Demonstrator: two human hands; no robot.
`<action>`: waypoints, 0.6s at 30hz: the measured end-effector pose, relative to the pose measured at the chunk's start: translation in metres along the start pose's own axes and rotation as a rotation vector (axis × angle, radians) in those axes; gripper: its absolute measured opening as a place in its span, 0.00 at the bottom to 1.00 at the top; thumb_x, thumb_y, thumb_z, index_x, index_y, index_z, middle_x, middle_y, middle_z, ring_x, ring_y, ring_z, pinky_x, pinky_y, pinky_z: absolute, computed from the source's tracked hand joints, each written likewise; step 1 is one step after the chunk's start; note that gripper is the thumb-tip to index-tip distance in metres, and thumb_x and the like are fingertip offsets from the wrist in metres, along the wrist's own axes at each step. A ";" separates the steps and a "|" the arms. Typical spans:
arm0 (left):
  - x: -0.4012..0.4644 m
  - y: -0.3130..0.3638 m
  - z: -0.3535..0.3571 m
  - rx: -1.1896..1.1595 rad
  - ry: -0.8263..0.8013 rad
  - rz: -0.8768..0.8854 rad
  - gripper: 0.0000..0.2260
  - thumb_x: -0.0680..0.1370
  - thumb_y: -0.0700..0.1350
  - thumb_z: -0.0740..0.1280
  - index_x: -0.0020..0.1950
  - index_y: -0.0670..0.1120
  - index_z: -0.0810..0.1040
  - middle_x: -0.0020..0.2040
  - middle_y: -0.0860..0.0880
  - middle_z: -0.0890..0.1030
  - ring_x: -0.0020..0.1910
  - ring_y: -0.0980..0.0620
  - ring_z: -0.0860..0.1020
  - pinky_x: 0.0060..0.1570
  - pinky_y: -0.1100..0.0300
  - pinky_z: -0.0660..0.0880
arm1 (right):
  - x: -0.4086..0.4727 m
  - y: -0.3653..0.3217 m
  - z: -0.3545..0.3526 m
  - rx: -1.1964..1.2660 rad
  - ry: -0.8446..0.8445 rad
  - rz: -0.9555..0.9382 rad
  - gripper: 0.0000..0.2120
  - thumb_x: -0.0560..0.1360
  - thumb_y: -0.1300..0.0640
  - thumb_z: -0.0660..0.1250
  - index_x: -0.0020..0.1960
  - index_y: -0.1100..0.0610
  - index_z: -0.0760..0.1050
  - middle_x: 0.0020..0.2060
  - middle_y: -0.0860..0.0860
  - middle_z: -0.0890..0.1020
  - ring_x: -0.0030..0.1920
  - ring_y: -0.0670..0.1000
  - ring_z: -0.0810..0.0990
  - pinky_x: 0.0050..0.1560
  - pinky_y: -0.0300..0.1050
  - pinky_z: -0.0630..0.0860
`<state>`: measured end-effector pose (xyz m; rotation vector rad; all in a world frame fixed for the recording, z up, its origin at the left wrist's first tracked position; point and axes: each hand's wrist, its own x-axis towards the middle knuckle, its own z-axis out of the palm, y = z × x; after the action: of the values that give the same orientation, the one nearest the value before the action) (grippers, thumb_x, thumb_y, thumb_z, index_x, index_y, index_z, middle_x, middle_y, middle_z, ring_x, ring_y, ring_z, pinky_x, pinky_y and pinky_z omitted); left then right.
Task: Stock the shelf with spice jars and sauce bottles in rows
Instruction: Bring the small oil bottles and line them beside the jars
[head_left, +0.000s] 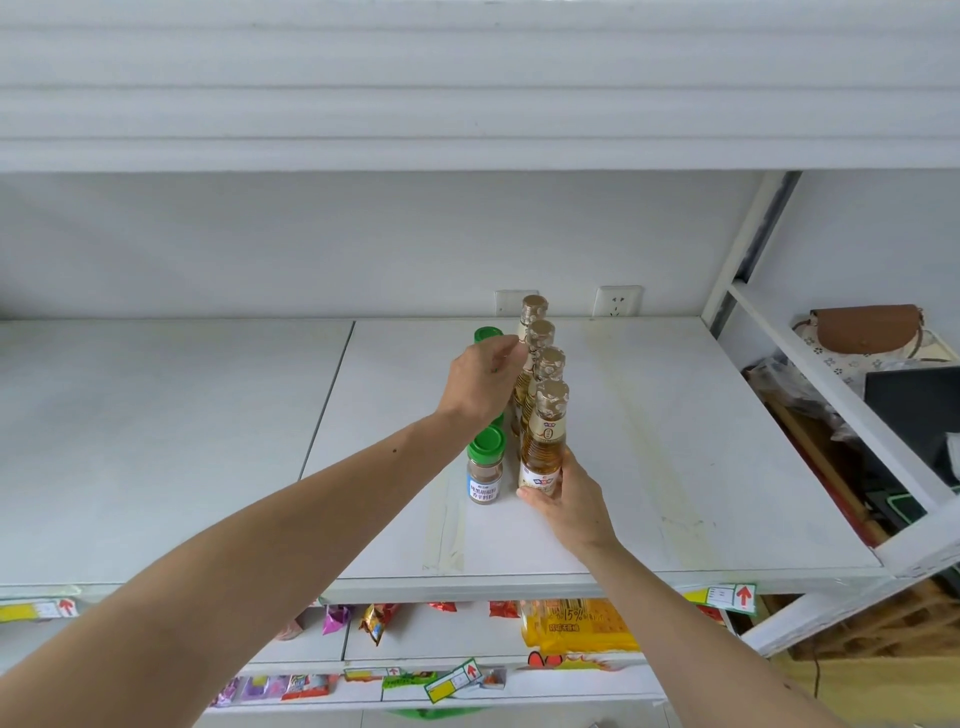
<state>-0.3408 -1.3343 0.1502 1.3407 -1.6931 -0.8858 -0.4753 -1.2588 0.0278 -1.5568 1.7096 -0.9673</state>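
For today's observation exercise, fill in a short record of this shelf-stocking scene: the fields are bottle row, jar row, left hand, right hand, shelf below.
bottle row: four sauce bottles with gold caps, in a line front to back
jar row: green-lidded spice jars, left of the bottles
left hand: left hand reaches to the bottle necks, partly hiding the jars
right hand: right hand holds the front bottle at its base
shelf below: snack packets

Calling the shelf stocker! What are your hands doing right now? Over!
Right hand grips front sauce bottle, standing on shelf. Left hand pinches a bottle neck farther back. Four bottles in row beside green-capped spice jars. Nothing blocking.
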 end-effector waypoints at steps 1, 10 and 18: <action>0.000 0.000 0.000 0.021 -0.016 0.001 0.14 0.82 0.50 0.60 0.48 0.42 0.79 0.38 0.49 0.77 0.38 0.52 0.73 0.43 0.57 0.71 | 0.000 0.000 0.000 0.005 -0.002 -0.002 0.32 0.71 0.55 0.75 0.71 0.52 0.67 0.62 0.48 0.79 0.60 0.50 0.78 0.58 0.35 0.68; 0.008 0.002 0.003 0.031 -0.063 -0.013 0.15 0.82 0.50 0.58 0.42 0.41 0.73 0.33 0.51 0.70 0.34 0.52 0.67 0.39 0.57 0.66 | 0.002 0.001 0.001 0.026 -0.010 -0.012 0.33 0.71 0.55 0.75 0.72 0.53 0.66 0.61 0.48 0.80 0.60 0.49 0.79 0.57 0.34 0.69; 0.023 0.019 0.002 0.029 -0.084 0.012 0.14 0.83 0.51 0.58 0.62 0.49 0.79 0.52 0.50 0.79 0.55 0.51 0.75 0.63 0.53 0.71 | 0.005 0.003 0.001 0.048 -0.013 -0.014 0.31 0.70 0.57 0.76 0.70 0.53 0.68 0.58 0.45 0.80 0.59 0.48 0.79 0.57 0.35 0.69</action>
<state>-0.3538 -1.3535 0.1695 1.3273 -1.7829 -0.9253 -0.4762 -1.2635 0.0247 -1.5425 1.6570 -0.9964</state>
